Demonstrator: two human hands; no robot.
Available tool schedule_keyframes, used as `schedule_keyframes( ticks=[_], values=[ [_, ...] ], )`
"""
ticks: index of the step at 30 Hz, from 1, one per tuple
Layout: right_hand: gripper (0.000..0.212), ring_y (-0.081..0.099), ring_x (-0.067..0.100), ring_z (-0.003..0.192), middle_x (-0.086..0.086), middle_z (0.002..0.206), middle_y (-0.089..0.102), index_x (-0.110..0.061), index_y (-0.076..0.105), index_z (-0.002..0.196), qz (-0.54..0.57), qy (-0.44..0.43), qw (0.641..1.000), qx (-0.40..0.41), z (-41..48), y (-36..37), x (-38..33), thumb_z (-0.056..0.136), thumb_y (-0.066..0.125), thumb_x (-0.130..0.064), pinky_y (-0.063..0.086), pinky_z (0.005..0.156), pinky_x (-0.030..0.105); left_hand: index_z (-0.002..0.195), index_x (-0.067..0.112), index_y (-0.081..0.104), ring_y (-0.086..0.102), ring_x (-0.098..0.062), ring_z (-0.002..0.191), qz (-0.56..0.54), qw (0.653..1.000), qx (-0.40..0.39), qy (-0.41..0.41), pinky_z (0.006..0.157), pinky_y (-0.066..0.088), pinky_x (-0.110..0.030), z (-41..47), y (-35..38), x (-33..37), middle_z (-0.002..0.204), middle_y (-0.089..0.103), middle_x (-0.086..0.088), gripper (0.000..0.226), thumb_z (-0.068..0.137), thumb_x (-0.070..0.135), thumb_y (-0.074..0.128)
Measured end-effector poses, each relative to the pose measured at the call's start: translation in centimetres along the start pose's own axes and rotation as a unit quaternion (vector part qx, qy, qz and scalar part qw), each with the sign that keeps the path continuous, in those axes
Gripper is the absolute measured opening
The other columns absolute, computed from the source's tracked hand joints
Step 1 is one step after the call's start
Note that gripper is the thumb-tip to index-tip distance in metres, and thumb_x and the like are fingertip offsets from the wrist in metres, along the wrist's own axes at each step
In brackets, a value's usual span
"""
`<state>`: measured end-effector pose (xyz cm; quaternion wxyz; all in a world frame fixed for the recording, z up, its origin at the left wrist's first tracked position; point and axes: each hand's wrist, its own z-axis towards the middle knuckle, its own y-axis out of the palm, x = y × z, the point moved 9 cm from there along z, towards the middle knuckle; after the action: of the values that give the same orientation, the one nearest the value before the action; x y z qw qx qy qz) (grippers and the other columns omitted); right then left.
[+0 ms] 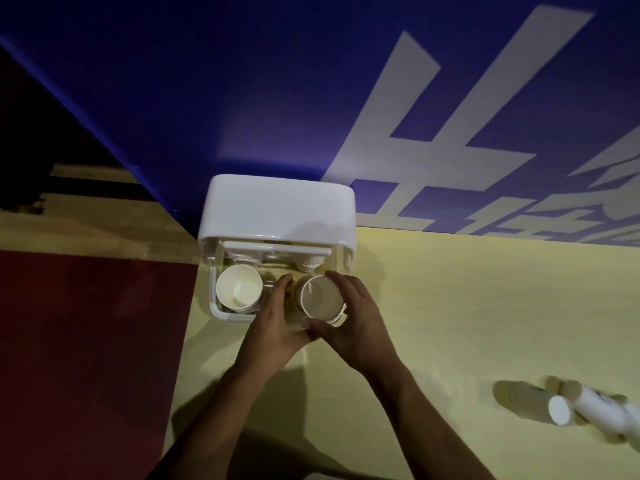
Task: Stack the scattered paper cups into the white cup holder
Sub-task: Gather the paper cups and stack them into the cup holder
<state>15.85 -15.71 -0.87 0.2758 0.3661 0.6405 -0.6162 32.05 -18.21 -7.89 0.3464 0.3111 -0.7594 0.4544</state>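
Forearms stretched up from 6 o'clock. Left hand and right hand curled round 1 paper cup, apparently seating it in the white cup holder's right slot. Likely next: release, then fetch the loose cups at 4 o'clock.

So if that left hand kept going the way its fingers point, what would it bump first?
Probably the crossbar of the white cup holder, just beyond the left hand; depth is unclear.

A pale yellow table fills the lower right, its left edge bordering a dark red floor. Behind it rises a blue panel with large white characters – cut off at the right. Light wood boards show at far left, above the red
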Motion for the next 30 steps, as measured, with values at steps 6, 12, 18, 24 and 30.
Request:
schedule_keyframes(
  ticks=[6, 12, 18, 24, 30],
  values=[
    [0.084, 0.050, 0.018, 0.129, -0.004, 0.145, 0.055, -0.020, 0.050, 0.147, -0.063, 0.000, 0.998, -0.018, 1.2, 3.2, 2.0, 0.080, 0.069, -0.067, 0.043, 0.107, 0.036, 0.160, 0.038, 0.014, 0.042, -0.010, 0.141, 0.033, 0.998, -0.050, 0.013, 0.108, 0.045, -0.031, -0.4, 1.3, 0.7, 0.161, 0.035, 0.012, 0.116, 0.072, 0.047, 0.089],
    [0.080, 0.042, 0.016, 0.142, -0.006, 0.157, 0.044, -0.027, 0.038, 0.155, -0.052, 0.002, 0.996, -0.071, 1.8, 4.1, 3.2, 0.086, 0.071, -0.051, 0.041, 0.115, 0.041, 0.156, 0.045, 0.018, 0.049, -0.010, 0.136, 0.029, 0.999, -0.046, -0.004, 0.105, 0.050, -0.036, -0.9, 1.1, 1.2, 0.155, 0.041, 0.019, 0.108, 0.074, 0.038, 0.088],
    [0.065, 0.049, 0.011, 0.135, -0.007, 0.148, 0.054, -0.025, 0.048, 0.150, 0.006, 0.035, 0.999, 0.004, -0.7, -1.2, 4.0, 0.094, 0.065, -0.053, 0.042, 0.111, 0.031, 0.153, 0.022, 0.041, 0.052, -0.016, 0.133, 0.038, 0.991, 0.123, 0.023, 0.095, 0.044, -0.029, -4.6, -1.9, 6.1, 0.151, 0.053, 0.001, 0.067, 0.091, 0.028, 0.067],
    [0.029, 0.063, -0.003, 0.108, -0.013, 0.121, 0.069, -0.030, 0.070, 0.123, 0.046, 0.144, 0.974, 0.167, -8.4, -13.1, 11.5, 0.095, 0.071, -0.024, 0.053, 0.092, 0.022, 0.139, 0.028, 0.054, 0.055, -0.011, 0.127, 0.077, 0.989, 0.016, 0.126, 0.100, 0.046, -0.027, -4.6, 7.9, 13.6, 0.140, 0.056, 0.011, 0.048, 0.092, 0.028, 0.059],
    [0.026, 0.065, 0.000, 0.104, -0.017, 0.115, 0.070, -0.029, 0.070, 0.123, 0.071, 0.249, 0.933, 0.252, -19.1, -25.1, 19.9, 0.098, 0.065, -0.025, 0.050, 0.085, 0.016, 0.145, 0.028, 0.048, 0.044, -0.004, 0.135, 0.159, 0.950, -0.134, 0.234, 0.101, 0.040, -0.018, -7.3, 24.3, 21.9, 0.150, 0.043, 0.016, 0.054, 0.094, 0.029, 0.064]
  ],
)
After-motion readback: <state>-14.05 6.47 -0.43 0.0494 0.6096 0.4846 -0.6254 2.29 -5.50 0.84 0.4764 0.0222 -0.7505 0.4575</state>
